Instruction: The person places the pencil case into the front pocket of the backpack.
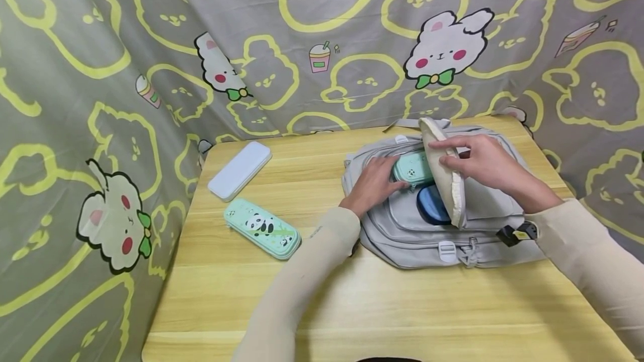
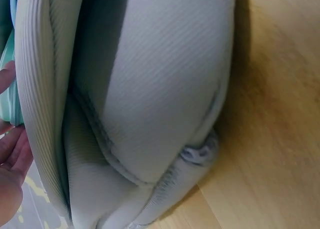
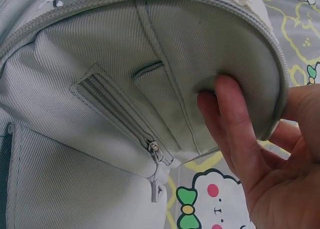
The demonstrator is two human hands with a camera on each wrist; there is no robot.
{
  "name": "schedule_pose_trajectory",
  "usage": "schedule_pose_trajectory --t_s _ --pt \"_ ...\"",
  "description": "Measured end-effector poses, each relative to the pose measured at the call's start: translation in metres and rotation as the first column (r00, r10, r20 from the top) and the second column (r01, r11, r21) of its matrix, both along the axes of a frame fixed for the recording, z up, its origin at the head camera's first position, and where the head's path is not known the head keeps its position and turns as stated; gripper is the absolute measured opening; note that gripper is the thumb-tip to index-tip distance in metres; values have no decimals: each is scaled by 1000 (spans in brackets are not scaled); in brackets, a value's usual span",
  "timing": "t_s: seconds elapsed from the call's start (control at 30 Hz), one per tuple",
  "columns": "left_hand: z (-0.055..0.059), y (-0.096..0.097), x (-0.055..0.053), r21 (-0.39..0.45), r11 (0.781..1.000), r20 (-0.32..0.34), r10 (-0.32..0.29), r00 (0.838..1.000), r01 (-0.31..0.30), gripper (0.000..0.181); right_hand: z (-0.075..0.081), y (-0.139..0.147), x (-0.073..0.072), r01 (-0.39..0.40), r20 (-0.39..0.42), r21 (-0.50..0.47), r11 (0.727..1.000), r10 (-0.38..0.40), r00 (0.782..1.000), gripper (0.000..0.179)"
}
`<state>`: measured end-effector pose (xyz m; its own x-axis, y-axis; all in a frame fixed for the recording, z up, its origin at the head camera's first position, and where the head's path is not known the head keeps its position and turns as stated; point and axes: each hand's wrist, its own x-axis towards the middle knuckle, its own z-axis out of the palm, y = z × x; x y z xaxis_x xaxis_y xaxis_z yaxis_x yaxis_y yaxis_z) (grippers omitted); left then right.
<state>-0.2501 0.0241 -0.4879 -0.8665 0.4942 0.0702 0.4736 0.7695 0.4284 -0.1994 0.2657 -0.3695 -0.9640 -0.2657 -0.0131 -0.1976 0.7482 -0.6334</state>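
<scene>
A grey backpack (image 1: 402, 247) lies on the table, its front pocket unzipped. My right hand (image 1: 485, 163) pinches the raised pocket flap (image 1: 445, 183), fingers on the inner face in the right wrist view. That inner face shows a small zipped pocket (image 3: 117, 111). With thumb and fingers at its near end, my left hand (image 1: 372, 186) grips a mint-green pencil case (image 1: 410, 167) with a panda print at the pocket opening. The flap hides the case's far end. Beside it, a dark blue rounded case (image 1: 432, 204) sits partly behind the flap.
On the left of the wooden table (image 1: 322, 295) lie a second mint-green panda pencil case (image 1: 264, 228) and a pale blue-white case (image 1: 240, 170). Patterned grey curtains (image 1: 327, 38) hang behind and at both sides. A black tag (image 1: 517, 233) hangs by the backpack's right side.
</scene>
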Motion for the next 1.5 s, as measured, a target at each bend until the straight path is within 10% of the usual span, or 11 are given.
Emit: schedule_pose_trajectory --t_s 0.3,0.53,0.93,1.5 --pt "-3 9 0 25 1000 -11 -13 1000 13 76 -2 0 -1 0 -6 -16 1000 0 1000 40" --pt "-32 23 -20 65 998 23 -6 1000 4 76 -1 0 -1 8 0 -13 1000 -8 1000 41" --pt "-7 29 -6 63 998 21 -9 1000 8 75 -3 -1 -2 -3 7 -36 999 3 1000 41" --pt "-16 35 -19 32 999 56 -7 998 5 74 -1 0 -1 -15 -4 -45 999 15 1000 40"
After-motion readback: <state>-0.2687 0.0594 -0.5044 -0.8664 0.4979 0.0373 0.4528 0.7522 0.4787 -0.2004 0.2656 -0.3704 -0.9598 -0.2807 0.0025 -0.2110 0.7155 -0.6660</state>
